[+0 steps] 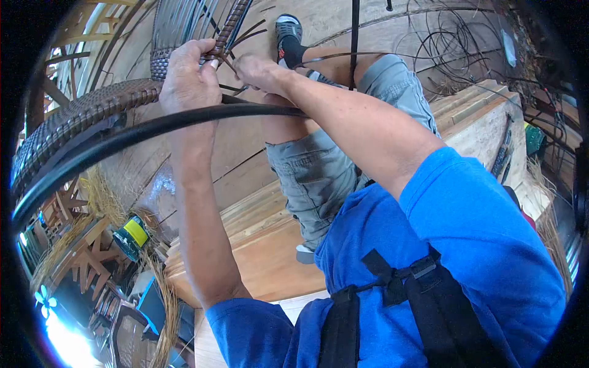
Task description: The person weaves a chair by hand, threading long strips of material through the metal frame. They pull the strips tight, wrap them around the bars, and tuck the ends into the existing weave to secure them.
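Observation:
A partly woven brown frame [104,101] curves across the upper left, with a wrapped upright and stretched strands at its top. My left hand [191,76] grips the woven corner, thumb and fingers pressed around it. Close to its right, my right hand [261,72] is closed on a thin brown strand [229,64] that runs to the corner. Another length of strand [380,54] trails off to the right beyond my right hand. A thick black curved tube [153,126] passes in front of my left wrist and under my right forearm.
Loose coils of strand [451,46] lie on the floor at the upper right. Stacked wooden boards [257,264] are beneath me. A green tub with a yellow band [134,233] stands at the left. A black vertical rod [354,37] rises near my knee.

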